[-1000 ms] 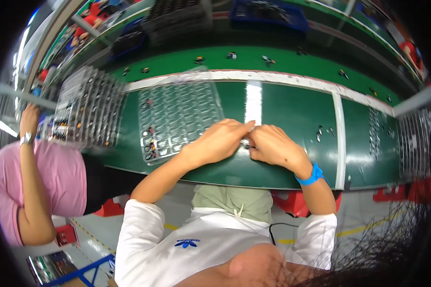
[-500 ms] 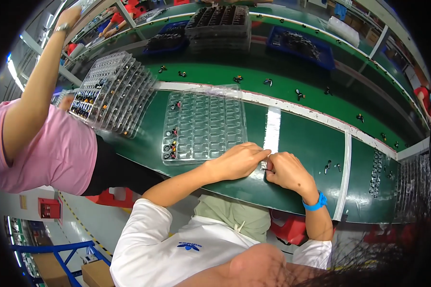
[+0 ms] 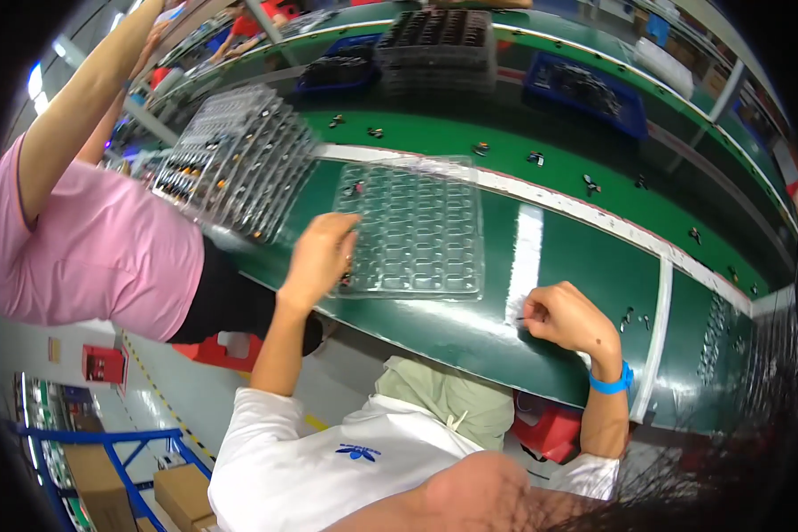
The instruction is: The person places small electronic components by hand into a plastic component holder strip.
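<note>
My left hand [image 3: 321, 262] is over the left column of a clear plastic tray [image 3: 417, 232], its fingers closed together; whatever they hold is hidden. A small part with a red bit [image 3: 353, 189] sits in the tray's upper left pocket. Below my left fingers shows another dark and orange part [image 3: 345, 279]. Over the table's front area, beside a white tape strip [image 3: 527, 253], my right hand [image 3: 566, 321] is pinched. The dark tip of a thin piece pokes out from its fingertips, too small to name.
Filled clear trays [image 3: 239, 164] are stacked at left, beside a person in a pink shirt [image 3: 124, 257]. Small parts [image 3: 591, 184] lie along the green belt beyond the white ledge. Loose dark pieces [image 3: 628, 317] lie right of my right hand. Blue bins [image 3: 585, 89] stand farther back.
My left hand has left my right hand and moved left onto the tray's left column. My right hand stays near the tape strip, still pinched. The whole view has shifted slightly.
</note>
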Demonstrator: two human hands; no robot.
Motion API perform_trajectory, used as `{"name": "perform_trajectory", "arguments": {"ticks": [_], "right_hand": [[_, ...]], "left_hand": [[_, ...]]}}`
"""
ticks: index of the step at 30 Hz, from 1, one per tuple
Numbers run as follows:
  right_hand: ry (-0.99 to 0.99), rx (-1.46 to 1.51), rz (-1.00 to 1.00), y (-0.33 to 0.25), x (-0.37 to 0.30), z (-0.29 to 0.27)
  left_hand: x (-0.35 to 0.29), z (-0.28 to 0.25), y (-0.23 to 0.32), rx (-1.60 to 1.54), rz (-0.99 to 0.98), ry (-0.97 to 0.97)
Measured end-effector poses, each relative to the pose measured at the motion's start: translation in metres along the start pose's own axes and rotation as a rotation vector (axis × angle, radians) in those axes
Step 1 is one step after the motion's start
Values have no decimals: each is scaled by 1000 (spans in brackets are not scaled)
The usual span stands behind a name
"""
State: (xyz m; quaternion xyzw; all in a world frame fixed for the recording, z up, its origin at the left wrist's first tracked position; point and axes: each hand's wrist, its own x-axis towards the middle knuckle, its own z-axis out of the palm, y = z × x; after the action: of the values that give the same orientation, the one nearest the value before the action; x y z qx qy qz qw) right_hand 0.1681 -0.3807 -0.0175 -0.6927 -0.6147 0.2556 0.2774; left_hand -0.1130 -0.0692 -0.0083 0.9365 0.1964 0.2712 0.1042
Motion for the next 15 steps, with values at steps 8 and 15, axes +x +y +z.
{"name": "perform_trajectory", "arguments": {"ticks": [8, 15], "right_hand": [[-73, -34, 31, -11, -5, -6], [98, 187, 60, -16, 7, -19]], "left_hand": [[-9, 3, -13, 158, -82, -40], [-15, 5, -19, 247, -91, 20]]}}
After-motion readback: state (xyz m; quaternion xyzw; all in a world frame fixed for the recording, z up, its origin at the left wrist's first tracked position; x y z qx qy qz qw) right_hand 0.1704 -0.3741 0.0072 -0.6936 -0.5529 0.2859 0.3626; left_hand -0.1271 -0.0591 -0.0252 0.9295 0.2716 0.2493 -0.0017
